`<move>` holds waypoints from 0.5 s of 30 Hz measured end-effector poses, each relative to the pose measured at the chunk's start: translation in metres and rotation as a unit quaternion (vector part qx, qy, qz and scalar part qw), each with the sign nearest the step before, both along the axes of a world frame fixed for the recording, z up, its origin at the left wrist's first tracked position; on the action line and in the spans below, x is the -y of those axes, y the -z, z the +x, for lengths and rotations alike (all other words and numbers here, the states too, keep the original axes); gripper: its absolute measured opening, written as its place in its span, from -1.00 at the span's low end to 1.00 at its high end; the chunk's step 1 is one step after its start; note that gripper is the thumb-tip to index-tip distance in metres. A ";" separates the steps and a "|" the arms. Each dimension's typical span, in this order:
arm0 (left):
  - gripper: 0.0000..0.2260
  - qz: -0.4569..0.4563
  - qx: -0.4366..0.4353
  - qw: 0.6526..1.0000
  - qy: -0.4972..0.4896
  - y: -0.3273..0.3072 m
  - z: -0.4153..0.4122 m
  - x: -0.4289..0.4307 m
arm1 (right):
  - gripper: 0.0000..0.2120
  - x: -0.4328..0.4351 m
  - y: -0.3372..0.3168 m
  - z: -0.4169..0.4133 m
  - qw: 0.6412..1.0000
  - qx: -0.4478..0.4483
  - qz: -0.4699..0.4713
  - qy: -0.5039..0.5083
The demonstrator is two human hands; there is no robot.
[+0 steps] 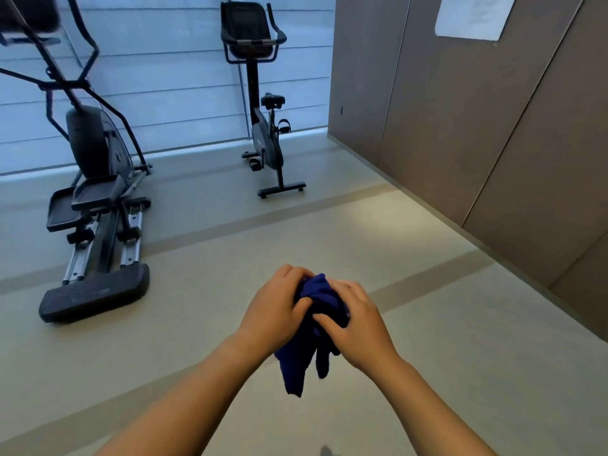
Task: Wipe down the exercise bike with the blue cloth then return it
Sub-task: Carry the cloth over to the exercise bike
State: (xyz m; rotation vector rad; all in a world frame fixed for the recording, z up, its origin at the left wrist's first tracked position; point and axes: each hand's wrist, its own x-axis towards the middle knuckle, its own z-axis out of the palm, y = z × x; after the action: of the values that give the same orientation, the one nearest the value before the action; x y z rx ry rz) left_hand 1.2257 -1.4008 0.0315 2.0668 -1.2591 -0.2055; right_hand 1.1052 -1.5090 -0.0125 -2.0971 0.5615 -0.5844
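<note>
The cloth (317, 327) is looking dark blue. The bike (263, 126) is showing black (with grey sides), and the floor (427, 324) is looking tan with darker stripes.

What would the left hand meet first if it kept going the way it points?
The blue cloth, already bunched against it, then the right hand gripping the other side. The left hand points up-right; nothing else seems close in that line.

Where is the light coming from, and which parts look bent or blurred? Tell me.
Head view: daylight comes through the blinds behind the exercise bike, leaving it and the elliptical dark; a soft bright patch lies on the floor; wide-angle distortion tilts the wall panels; the hands and blue cloth look slightly soft.
</note>
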 end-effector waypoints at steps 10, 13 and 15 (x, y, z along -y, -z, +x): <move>-0.90 -0.018 -0.028 0.999 -0.030 0.004 0.178 0.128 | -0.61 0.145 -0.004 0.189 0.999 0.017 -0.026 -0.035; -0.91 -0.014 -0.034 0.999 -0.037 0.008 0.246 0.163 | -0.60 0.181 -0.001 0.258 0.998 0.020 -0.036 -0.040; -0.91 -0.016 -0.025 0.999 -0.040 0.009 0.293 0.186 | -0.60 0.203 -0.001 0.305 0.998 0.028 -0.033 -0.041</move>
State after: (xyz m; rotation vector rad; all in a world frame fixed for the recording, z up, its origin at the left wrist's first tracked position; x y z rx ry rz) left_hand 1.5186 -1.5864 0.0229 2.0678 -1.1401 -0.1972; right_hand 1.4103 -1.7122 -0.0116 -2.1486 0.4273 -0.6193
